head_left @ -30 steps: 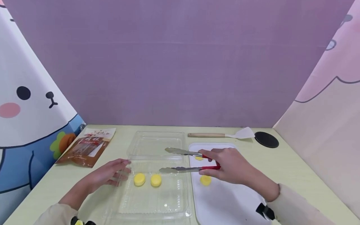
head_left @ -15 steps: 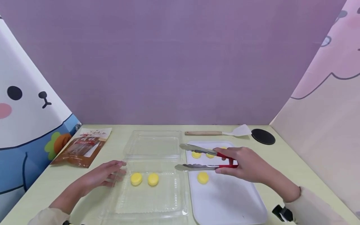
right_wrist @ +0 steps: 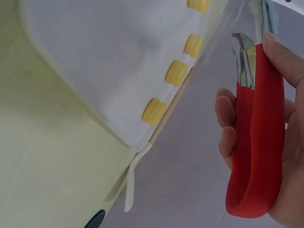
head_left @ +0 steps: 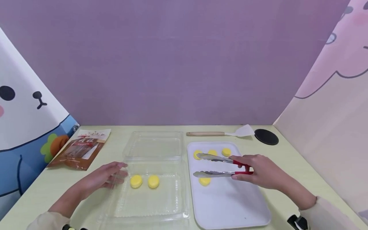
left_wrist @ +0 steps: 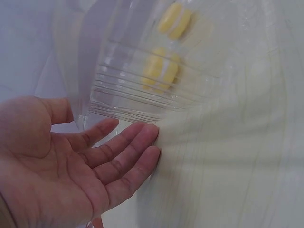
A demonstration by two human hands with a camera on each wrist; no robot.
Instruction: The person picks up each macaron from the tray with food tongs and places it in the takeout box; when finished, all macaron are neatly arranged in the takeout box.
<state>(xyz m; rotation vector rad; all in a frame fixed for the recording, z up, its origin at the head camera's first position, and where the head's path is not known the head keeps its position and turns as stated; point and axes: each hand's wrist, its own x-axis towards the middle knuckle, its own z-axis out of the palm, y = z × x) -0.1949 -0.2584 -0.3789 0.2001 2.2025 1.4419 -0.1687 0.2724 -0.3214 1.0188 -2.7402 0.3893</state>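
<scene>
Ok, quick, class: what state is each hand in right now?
Left hand: open, beside the clear container.
Right hand: holding the red-handled tongs, spread apart.

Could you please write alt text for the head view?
A right hand holds open red-handled tongs over a white tray with four yellow macarons, while the left hand is beside a clear open container holding two more.

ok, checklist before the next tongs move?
1. Right hand holding red-handled tongs: ok.
2. Tongs spread, unloaded: ok.
3. Yellow macarons on white tray: ok, four.
4. Clear plastic clamshell open: ok, two yellow macarons inside.
5. Left hand steadying clamshell: cannot tell; it's at the left edge, contact unclear.
6. Macaron centred between tongs: not ok, bare tray shows there in the head view.
</scene>
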